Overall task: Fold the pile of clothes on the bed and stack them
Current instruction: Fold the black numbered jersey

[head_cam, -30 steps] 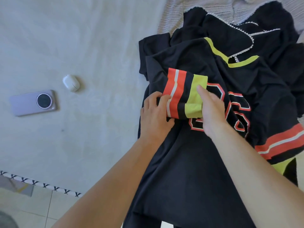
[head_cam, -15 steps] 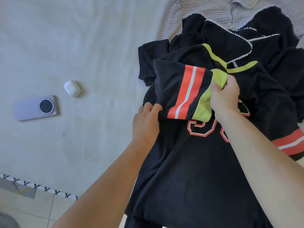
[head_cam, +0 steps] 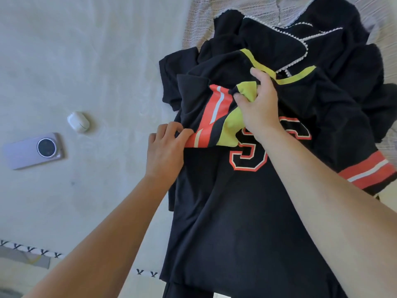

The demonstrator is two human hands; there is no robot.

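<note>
A black jersey (head_cam: 236, 211) with orange numbers and a yellow collar lies spread on the bed, its hem hanging over the near edge. Its left sleeve (head_cam: 214, 117), striped orange, white and yellow, is folded in across the chest. My left hand (head_cam: 167, 147) pinches the sleeve's lower edge at the orange stripe. My right hand (head_cam: 257, 104) grips the yellow cuff, bunched between thumb and fingers. The other striped sleeve (head_cam: 365, 171) lies at the right. Under the jersey sits a black garment with white bead trim (head_cam: 300, 39) and a pale knit garment (head_cam: 247, 9).
A lilac phone (head_cam: 32, 151) lies face down on the pale sheet (head_cam: 86, 50) at the left, with a white earbud case (head_cam: 78, 122) beside it. The bed's near edge has a patterned trim (head_cam: 30, 249), and floor tiles show below it.
My right hand has carried the yellow cuff up toward the collar and bunched it. My left hand slid along the sleeve's lower edge and now pinches it at the orange stripe.
</note>
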